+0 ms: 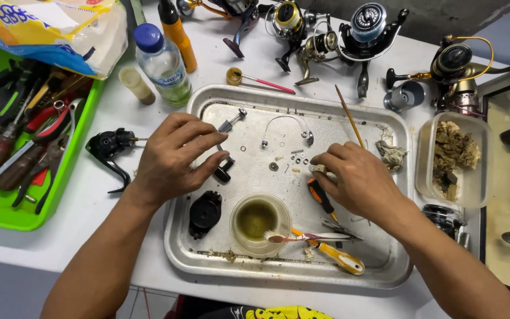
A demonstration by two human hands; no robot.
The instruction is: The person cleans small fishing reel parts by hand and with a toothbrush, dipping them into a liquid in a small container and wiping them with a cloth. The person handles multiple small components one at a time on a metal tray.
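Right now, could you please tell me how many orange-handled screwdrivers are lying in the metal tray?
2: a small black-and-orange screwdriver beside the right hand, and an orange-and-white-handled screwdriver near the metal tray's front edge. The hands may hide others.

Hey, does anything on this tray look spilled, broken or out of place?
Yes. Dirty residue lies along the metal tray near its front rim, and a brush rests tilted across the cup of murky liquid. Nothing looks broken.
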